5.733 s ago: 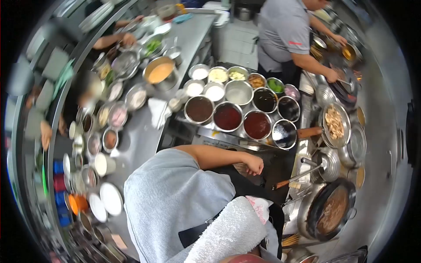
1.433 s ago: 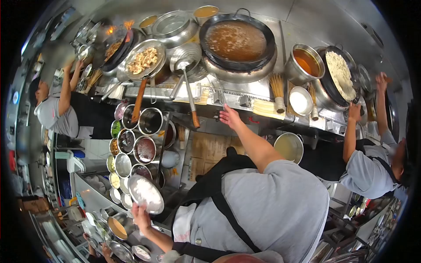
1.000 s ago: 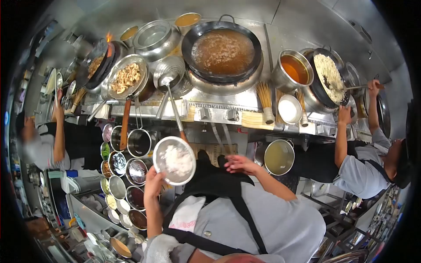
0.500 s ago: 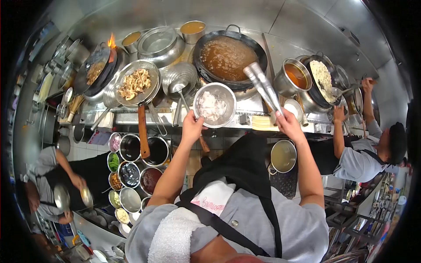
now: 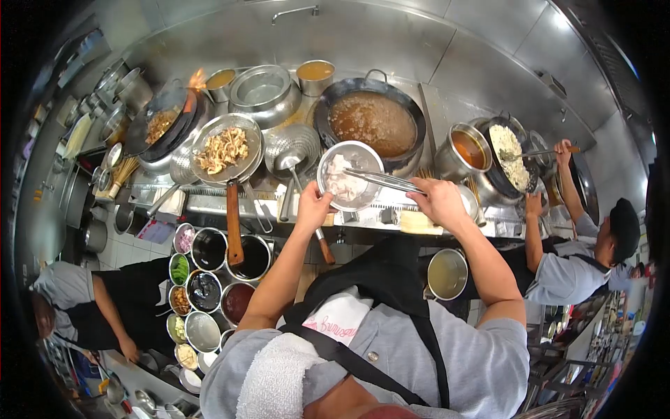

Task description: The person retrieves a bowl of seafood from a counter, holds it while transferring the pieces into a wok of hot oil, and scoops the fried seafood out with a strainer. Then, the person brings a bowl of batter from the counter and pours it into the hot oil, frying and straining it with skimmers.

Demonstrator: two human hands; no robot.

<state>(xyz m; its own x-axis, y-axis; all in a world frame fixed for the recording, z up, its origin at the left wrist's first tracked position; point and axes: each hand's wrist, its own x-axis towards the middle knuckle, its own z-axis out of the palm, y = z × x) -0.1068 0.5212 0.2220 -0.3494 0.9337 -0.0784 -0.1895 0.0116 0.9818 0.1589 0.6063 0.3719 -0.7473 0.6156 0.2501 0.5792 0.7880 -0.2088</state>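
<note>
My left hand [image 5: 314, 208] grips the lower left rim of a steel bowl [image 5: 370, 159], which tilts toward me. Pale, coated pieces that look like raw meat [image 5: 342, 180] lie inside it. In my right hand [image 5: 438, 201] are metal tongs [image 5: 394, 181], their tips down in the bowl at the meat. Just behind the bowl, a black wok [image 5: 323, 115] holds bubbling brown oil [image 5: 370, 120]. Left of the bowl rests a perforated skimmer [image 5: 296, 136] with a ladle [image 5: 289, 162] on it. A strainer with browned pieces [image 5: 222, 149] sits farther left.
A pot of orange liquid [image 5: 469, 149] stands right of the wok. Beyond it, a co-worker [image 5: 569, 258] stirs a wok of pale food [image 5: 509, 157]. Another co-worker [image 5: 77, 300] stands at left. Sauce pots [image 5: 205, 285] sit below; flame [image 5: 197, 78] rises at back left.
My right hand has lowered the tongs from above the counter into the bowl. The camera view has shifted slightly. The left co-worker no longer holds up the shiny metal pieces.
</note>
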